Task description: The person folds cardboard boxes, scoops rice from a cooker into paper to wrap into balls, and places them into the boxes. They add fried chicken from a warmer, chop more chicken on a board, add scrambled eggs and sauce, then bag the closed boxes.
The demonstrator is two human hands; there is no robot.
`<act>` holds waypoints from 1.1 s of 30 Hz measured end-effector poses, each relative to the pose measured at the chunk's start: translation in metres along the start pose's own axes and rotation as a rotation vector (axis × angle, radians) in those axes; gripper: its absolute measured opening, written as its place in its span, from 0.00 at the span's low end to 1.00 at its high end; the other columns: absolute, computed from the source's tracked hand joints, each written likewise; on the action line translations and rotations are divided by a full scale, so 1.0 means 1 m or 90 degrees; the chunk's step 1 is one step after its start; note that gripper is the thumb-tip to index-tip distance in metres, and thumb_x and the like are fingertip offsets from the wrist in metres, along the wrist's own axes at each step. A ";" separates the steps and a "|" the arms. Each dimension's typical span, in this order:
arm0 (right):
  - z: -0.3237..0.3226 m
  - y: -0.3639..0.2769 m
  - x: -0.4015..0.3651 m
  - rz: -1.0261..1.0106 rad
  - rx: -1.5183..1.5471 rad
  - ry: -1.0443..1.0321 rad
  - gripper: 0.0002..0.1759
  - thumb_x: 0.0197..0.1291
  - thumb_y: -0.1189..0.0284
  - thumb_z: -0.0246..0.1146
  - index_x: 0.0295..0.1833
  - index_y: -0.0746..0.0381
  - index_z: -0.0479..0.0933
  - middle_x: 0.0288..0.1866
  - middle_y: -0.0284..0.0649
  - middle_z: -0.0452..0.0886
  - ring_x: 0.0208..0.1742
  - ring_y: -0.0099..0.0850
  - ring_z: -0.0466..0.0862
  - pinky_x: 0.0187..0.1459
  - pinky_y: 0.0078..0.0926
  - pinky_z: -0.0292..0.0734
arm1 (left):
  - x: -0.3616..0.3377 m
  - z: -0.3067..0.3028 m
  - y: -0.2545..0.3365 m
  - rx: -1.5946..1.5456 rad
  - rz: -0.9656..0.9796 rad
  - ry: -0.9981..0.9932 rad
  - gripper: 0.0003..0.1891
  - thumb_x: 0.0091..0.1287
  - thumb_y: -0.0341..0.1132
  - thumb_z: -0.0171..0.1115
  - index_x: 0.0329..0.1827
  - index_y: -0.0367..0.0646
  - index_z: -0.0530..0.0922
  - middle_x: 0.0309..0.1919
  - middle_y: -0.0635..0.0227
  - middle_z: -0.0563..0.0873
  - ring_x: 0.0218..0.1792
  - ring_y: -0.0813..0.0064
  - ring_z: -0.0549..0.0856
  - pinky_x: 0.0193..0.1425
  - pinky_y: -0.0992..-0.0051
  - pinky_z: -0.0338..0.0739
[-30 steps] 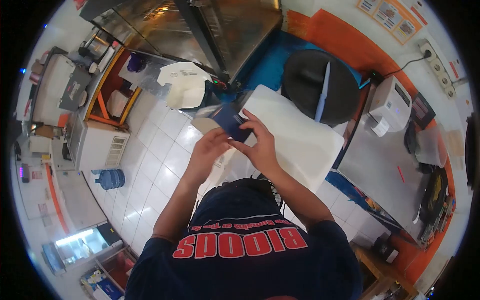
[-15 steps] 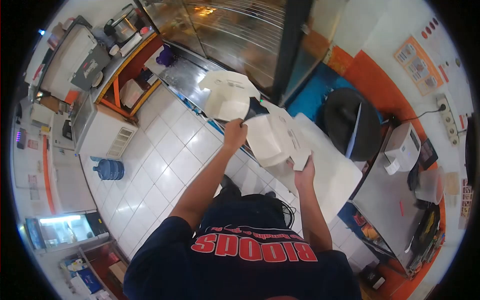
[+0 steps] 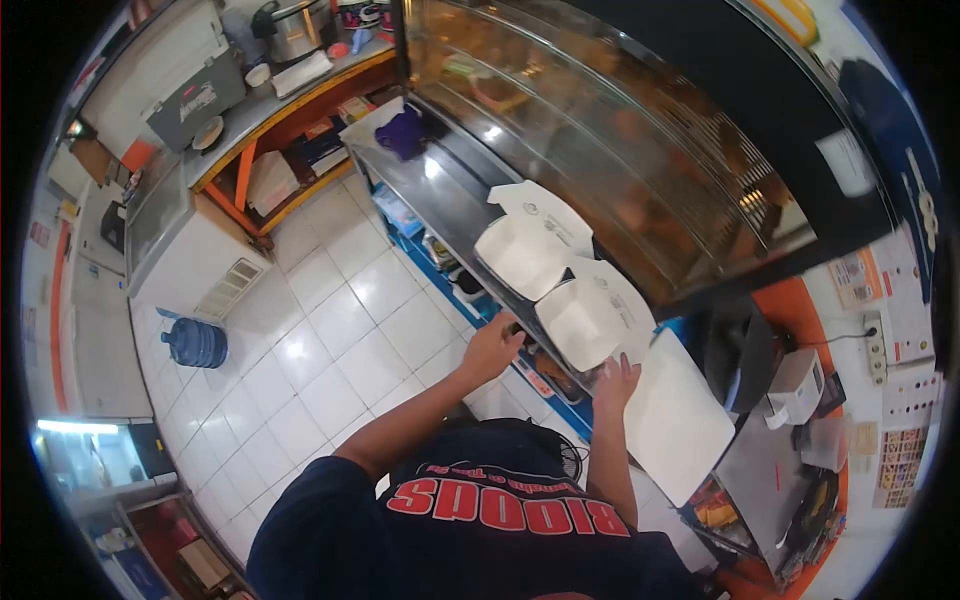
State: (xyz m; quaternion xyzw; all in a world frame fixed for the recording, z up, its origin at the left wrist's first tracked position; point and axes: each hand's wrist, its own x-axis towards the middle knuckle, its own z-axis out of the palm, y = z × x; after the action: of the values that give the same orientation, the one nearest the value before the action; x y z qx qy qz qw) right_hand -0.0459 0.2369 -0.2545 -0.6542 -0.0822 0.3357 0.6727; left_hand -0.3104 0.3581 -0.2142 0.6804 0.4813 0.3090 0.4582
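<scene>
Two open white paper food boxes stand side by side on the metal counter (image 3: 440, 190), their flaps spread toward the glass case. The farther food box (image 3: 520, 255) is beyond both hands. At the near corner of the closer food box (image 3: 583, 325) is my right hand (image 3: 617, 382), fingers apart and seeming to touch its edge. My left hand (image 3: 492, 350) hovers by the counter's front edge, off the boxes. Its fingers are curled, and a small dark thing shows at the fingertips, too small to name.
A lit glass display case (image 3: 600, 130) rises behind the counter. A white sheet-like surface (image 3: 680, 425) lies to the right. A purple cloth (image 3: 402, 135) sits at the counter's far end. On the tiled floor at left are a blue water jug (image 3: 195, 343) and a white chest freezer (image 3: 200, 250).
The closer box has come down onto the counter beside the other one. My left hand has let go of it and drawn back toward me. The view has shifted toward the glass case.
</scene>
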 end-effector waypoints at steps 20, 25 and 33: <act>0.330 -0.042 -0.156 0.239 -0.439 -1.143 0.28 0.79 0.55 0.55 0.72 0.63 0.76 0.76 0.48 0.74 0.79 0.37 0.68 0.80 0.36 0.58 | 0.027 -0.333 -0.107 -0.008 -0.144 0.192 0.14 0.72 0.35 0.64 0.56 0.38 0.82 0.35 0.61 0.88 0.30 0.75 0.85 0.32 0.73 0.83; 0.431 -0.015 -0.126 0.211 -0.536 -1.063 0.28 0.76 0.55 0.60 0.69 0.64 0.78 0.71 0.46 0.80 0.73 0.36 0.76 0.74 0.30 0.66 | 0.129 -0.425 -0.122 0.088 -0.073 0.163 0.14 0.71 0.36 0.64 0.56 0.40 0.83 0.36 0.58 0.88 0.34 0.67 0.86 0.41 0.68 0.82; 0.660 0.033 -0.036 0.028 -0.460 -0.862 0.21 0.69 0.65 0.68 0.62 0.65 0.82 0.53 0.40 0.89 0.52 0.28 0.86 0.58 0.27 0.79 | 0.098 -0.537 -0.436 0.341 -0.496 0.258 0.20 0.66 0.41 0.63 0.57 0.40 0.83 0.52 0.48 0.89 0.58 0.49 0.86 0.62 0.55 0.82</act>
State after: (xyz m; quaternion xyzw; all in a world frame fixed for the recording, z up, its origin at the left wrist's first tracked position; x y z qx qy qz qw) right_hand -0.4477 0.7585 -0.1878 -0.4865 -0.5683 0.6285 0.2129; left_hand -0.9015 0.6759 -0.4086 0.4704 0.8406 0.1069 0.2462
